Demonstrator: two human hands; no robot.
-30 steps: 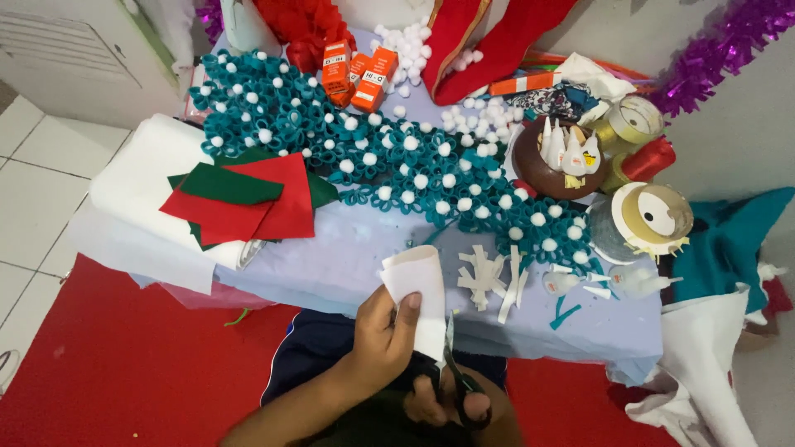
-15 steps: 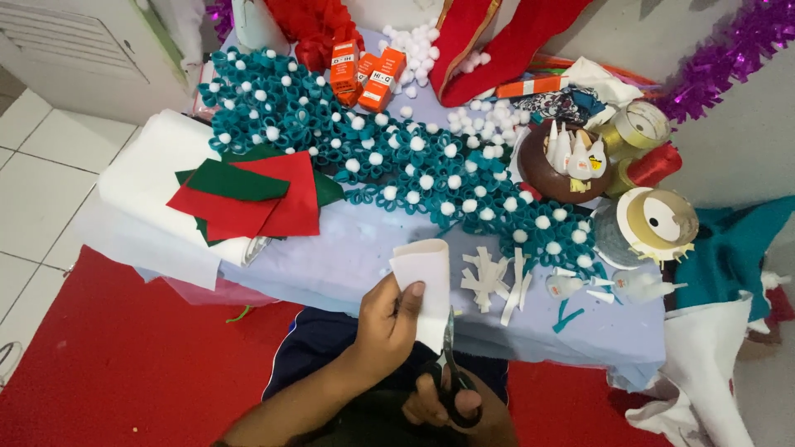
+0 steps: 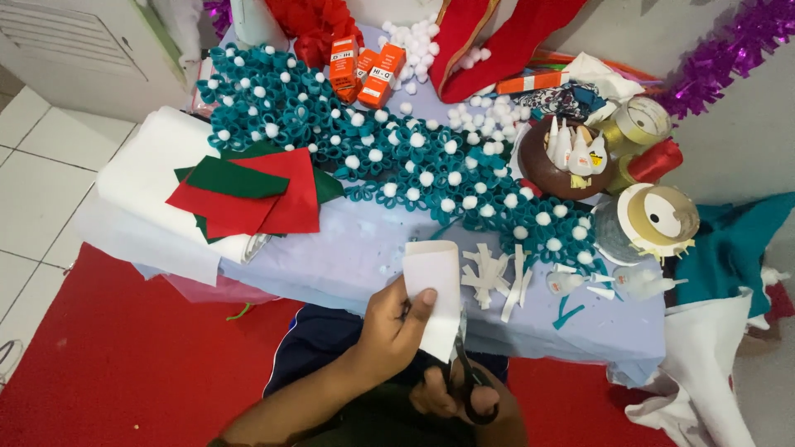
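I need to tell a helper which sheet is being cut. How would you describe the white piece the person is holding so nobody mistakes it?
Start at the lilac-covered table and go to its near edge. There the left hand holds a white sheet upright, with black scissors cutting it from below. Unlike the small white cut-outs lying flat beside it, it is a whole rectangle.

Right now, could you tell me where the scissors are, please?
In the head view, the scissors are at the bottom centre, in the right hand, cutting the white sheet held by the left hand.
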